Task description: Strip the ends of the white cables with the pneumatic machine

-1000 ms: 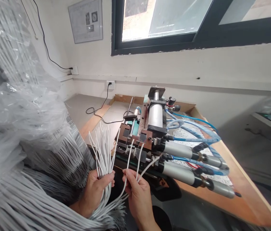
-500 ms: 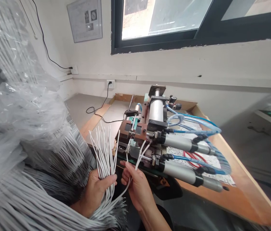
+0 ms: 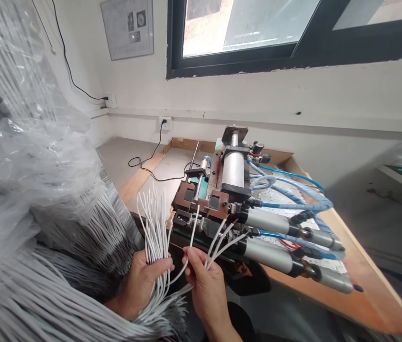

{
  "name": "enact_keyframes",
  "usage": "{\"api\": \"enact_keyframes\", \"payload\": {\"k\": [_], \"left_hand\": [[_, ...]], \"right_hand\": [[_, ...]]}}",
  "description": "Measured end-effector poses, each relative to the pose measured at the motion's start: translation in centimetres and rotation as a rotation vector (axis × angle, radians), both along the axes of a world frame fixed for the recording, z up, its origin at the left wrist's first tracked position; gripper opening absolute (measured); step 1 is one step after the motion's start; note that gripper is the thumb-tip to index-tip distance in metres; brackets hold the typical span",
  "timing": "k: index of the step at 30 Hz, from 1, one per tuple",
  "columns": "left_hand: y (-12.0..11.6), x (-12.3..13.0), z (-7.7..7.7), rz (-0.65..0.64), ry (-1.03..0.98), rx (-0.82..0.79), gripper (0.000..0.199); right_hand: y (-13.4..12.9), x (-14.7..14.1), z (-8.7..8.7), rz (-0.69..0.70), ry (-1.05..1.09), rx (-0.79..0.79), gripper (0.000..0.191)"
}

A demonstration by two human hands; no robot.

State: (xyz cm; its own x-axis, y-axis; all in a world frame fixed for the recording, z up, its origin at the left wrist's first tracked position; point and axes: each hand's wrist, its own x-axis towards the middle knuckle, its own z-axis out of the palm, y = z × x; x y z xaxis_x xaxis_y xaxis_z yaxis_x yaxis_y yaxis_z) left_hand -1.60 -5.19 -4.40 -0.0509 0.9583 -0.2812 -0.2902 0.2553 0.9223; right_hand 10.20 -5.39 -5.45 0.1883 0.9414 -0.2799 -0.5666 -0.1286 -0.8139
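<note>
Gray cables (image 3: pixel 44 294) are piled at far left, partly under clear plastic (image 3: pixel 26 156). A cable bunch (image 3: pixel 156 228) is gripped in the left hand (image 3: pixel 142 280), ends up. One cable (image 3: pixel 194 230) is pinched by thumb and finger of the right hand (image 3: pixel 204 280), its tip near the brown blocks (image 3: pixel 222 210) of the pneumatic machine (image 3: pixel 234 167). Three more cables (image 3: pixel 218 242) are held there, leaning right. Fingers could be nipped if put too close to the blocks; cables could be tangled if the grip were loosened.

The left hand (image 3: pixel 144 279) hid part of its cable bunch (image 3: pixel 156 232). Beyond the right hand (image 3: pixel 206 282), the window (image 3: pixel 254 28) ran past the top edge; the poster's print (image 3: pixel 128 28) was illegible.
</note>
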Motion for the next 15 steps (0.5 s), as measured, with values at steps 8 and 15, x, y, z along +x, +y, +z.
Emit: {"api": "enact_keyframes", "payload": {"k": [8, 15], "left_hand": [[0.1, 0.1, 0.5, 0.046, -0.061, -0.063, 0.016], [0.2, -0.2, 0.2, 0.046, -0.105, 0.041, 0.014]], "right_hand": [[1.2, 0.1, 0.8, 0.014, 0.07, -0.045, 0.028], [1.5, 0.6, -0.2, 0.06, -0.001, 0.007, 0.029]]}}
